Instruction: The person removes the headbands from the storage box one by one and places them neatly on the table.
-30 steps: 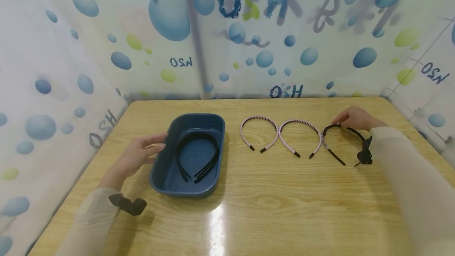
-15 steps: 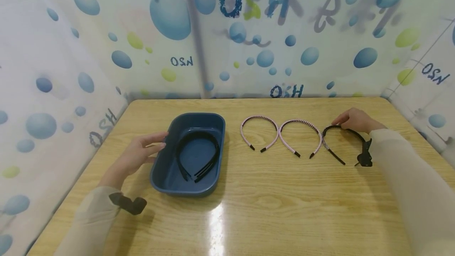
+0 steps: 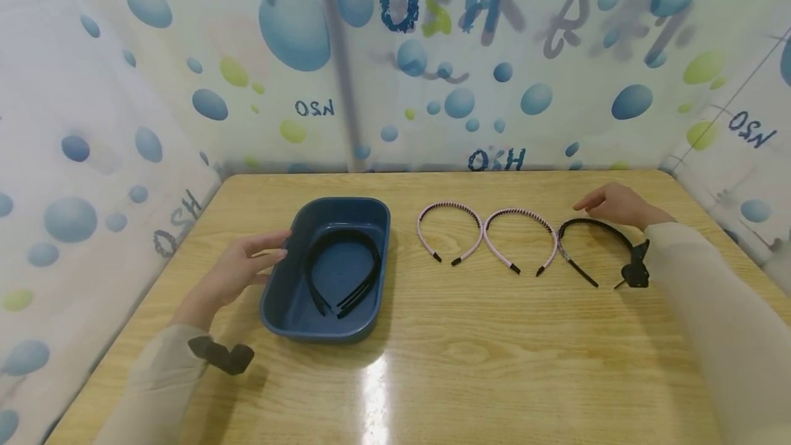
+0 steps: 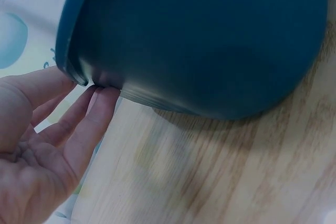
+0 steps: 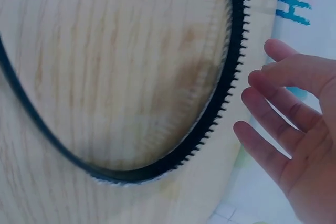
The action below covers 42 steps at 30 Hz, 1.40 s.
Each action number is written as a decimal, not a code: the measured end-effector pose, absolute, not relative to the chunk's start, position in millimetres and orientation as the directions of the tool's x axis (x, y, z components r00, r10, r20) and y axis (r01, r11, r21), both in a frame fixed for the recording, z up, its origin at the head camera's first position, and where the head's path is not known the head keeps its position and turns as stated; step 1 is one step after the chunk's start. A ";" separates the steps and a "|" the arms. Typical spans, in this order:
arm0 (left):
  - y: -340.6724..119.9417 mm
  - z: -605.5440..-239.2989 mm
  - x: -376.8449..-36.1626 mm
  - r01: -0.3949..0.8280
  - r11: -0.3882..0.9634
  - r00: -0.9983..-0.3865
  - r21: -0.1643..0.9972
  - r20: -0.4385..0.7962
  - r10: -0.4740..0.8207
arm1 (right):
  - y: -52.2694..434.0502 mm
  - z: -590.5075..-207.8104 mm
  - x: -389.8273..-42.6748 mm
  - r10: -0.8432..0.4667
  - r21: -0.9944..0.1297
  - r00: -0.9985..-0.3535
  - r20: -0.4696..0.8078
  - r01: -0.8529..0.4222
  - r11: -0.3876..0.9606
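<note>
Just let go of the black band [image 3: 590,239], right hand [image 3: 612,204] now loose-fingered beside it, left hand [image 3: 241,270] flat against the tub [image 3: 281,301], so nothing picked yet.

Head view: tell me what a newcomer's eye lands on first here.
First the dark blue tub left of centre on the wooden table, with black headbands lying inside and the left hand touching its rim. To its right, two pink headbands and a black headband lie in a row, the right hand open just behind the black one, not touching it.
</note>
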<state>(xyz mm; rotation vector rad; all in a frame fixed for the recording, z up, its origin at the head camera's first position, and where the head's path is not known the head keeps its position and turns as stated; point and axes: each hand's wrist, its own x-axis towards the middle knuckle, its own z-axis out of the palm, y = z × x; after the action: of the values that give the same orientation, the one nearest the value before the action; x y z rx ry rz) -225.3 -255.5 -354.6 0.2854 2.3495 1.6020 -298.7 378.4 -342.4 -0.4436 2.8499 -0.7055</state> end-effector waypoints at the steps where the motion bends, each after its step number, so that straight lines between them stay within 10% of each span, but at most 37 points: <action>1: -255.7 -354.7 -225.4 0.006 0.364 -0.941 0.931 -0.118 0.318 | 376.4 -340.7 -298.6 -0.327 -0.479 -0.941 -0.091 -0.246 0.843; 42: -255.3 -356.4 -224.4 0.018 0.347 -0.946 0.938 -0.096 0.308 | 269.9 -324.7 -314.8 -0.493 -0.530 -0.866 -0.076 -0.384 0.756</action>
<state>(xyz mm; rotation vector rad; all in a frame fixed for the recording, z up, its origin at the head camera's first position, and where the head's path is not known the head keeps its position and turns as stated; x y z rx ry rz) -224.4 -255.3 -356.4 0.2928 2.3559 1.6357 -314.8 269.9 -324.7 -0.6939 2.7425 -0.7588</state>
